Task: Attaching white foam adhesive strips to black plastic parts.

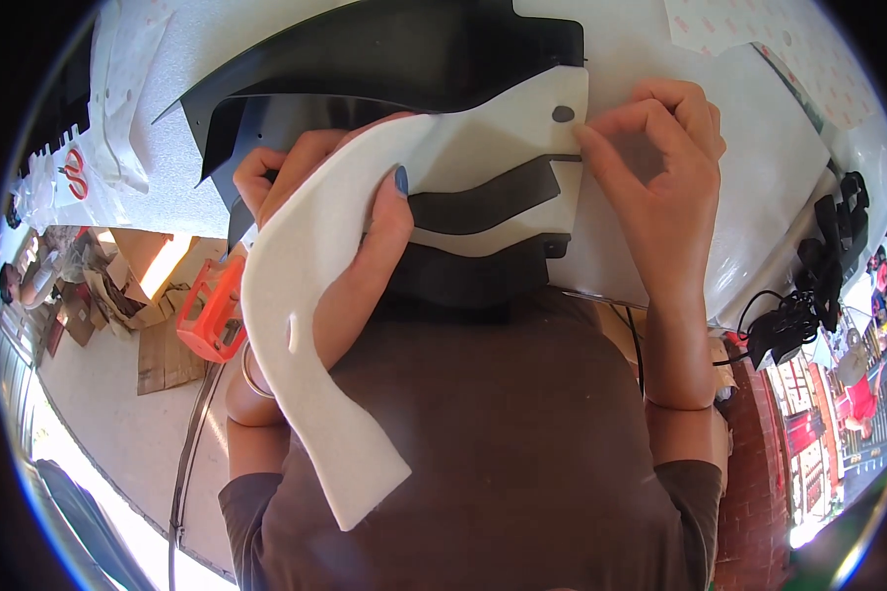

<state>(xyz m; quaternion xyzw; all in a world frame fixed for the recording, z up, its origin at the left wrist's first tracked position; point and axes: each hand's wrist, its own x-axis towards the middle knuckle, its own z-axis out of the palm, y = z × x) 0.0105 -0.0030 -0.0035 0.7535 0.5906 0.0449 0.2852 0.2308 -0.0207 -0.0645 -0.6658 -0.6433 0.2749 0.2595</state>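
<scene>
A long curved strip of white felt (286, 256) hangs over my left hand (382, 236), its free end drooping in front of my torso. My left thumb presses on the felt, while the fingers sit behind it. The felt's other part lies along a glossy black curved panel (394, 49), with a hole near its right end. My right hand (668, 222) has thumb and index finger pinched at the felt's right edge. Below, a dark grey band (493, 197) crosses another white felt area, and a black lower part of the panel (483, 276) shows underneath.
The panel rests on a white-covered table (749, 197). Printed backing sheet (739, 30) lies at the back right. Black cable (784, 325) is bundled at the right edge. An orange plastic holder (210, 310) is left of me, with cardboard (168, 355) on the floor.
</scene>
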